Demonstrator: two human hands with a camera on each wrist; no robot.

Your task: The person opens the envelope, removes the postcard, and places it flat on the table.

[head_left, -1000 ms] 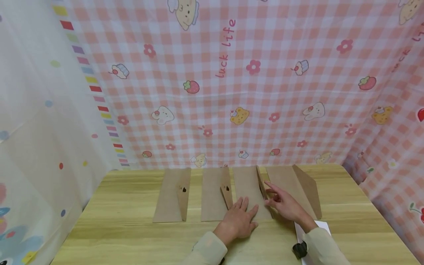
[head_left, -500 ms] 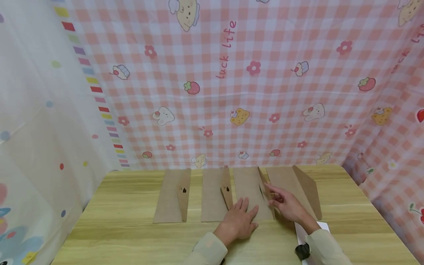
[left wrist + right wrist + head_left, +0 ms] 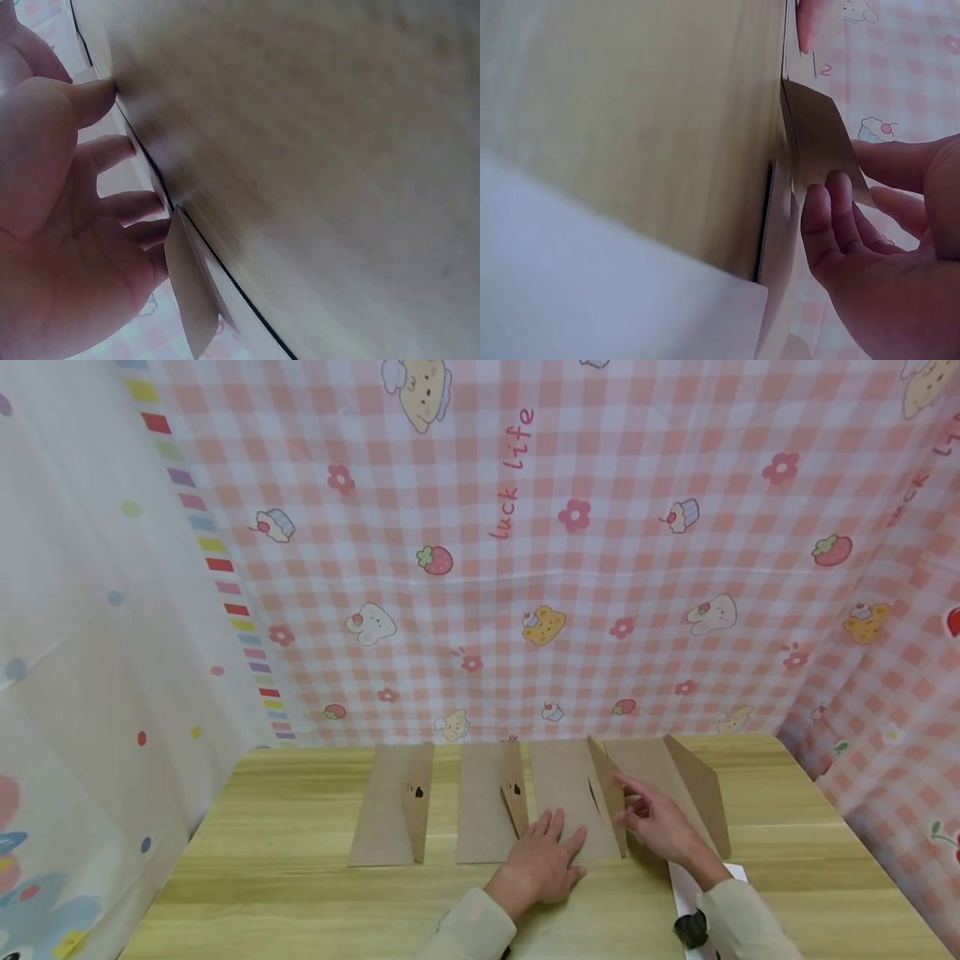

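Several brown paper envelopes lie in a row on the wooden table. In the head view my left hand (image 3: 546,858) lies with spread fingers on the near edge of the third envelope (image 3: 564,789) from the left, its fingertips near the second one's corner. My right hand (image 3: 660,822) holds the edge of the third envelope's flap (image 3: 609,789) between thumb and fingers, the flap raised and tilted right. A dark slit shows along its mouth. From the right wrist, the flap (image 3: 821,135) stands up beside the curled fingers (image 3: 819,225).
To the left stand the first envelope (image 3: 386,802) and the second envelope (image 3: 480,802), with flaps partly raised. The rightmost envelope (image 3: 641,777) has its flap swung out. White paper (image 3: 681,889) lies under my right forearm. A checked curtain (image 3: 480,610) hangs behind the table.
My right hand has moved slightly right, swinging the third envelope's flap from almost upright to tilted rightward, so its inner side shows more. My left hand has stayed in place.
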